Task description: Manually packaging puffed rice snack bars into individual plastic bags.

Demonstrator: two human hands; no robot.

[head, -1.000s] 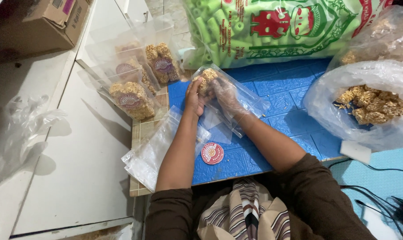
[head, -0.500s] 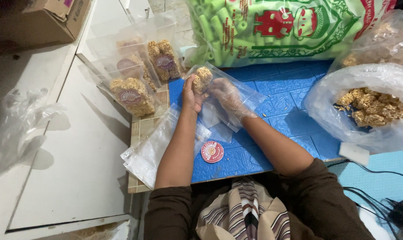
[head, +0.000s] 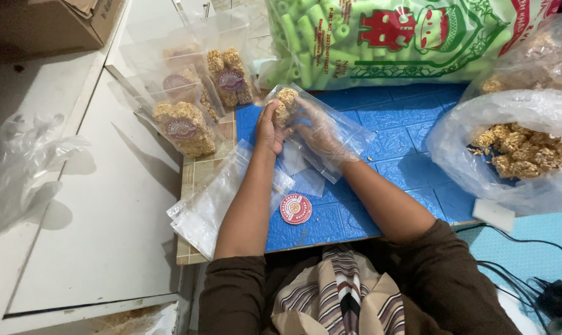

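My left hand point(head: 267, 129) grips the outside of a clear plastic pouch point(head: 349, 133) over the blue mat point(head: 392, 133), pinching it around a golden crunchy snack cluster point(head: 285, 105) at its far end. My right hand point(head: 318, 130), in a thin clear glove, is pushed inside the same pouch, its fingers against the snack pieces. A round red sticker point(head: 295, 208) lies on the mat between my forearms. A stack of empty clear pouches point(head: 209, 201) lies under my left forearm.
Several filled, stickered pouches point(head: 185, 127) stand at the mat's far left. A big open bag of loose snack clusters point(head: 523, 152) sits at right, a large green-snack bag point(head: 380, 37) behind. A cardboard box point(head: 42, 28) and crumpled plastic point(head: 17, 167) lie left; cables point(head: 529, 273) lower right.
Both hands with the pouch shifted slightly back and forth over the mat. My gloved right hand stays inside the pouch, the snack cluster packed at its far end.
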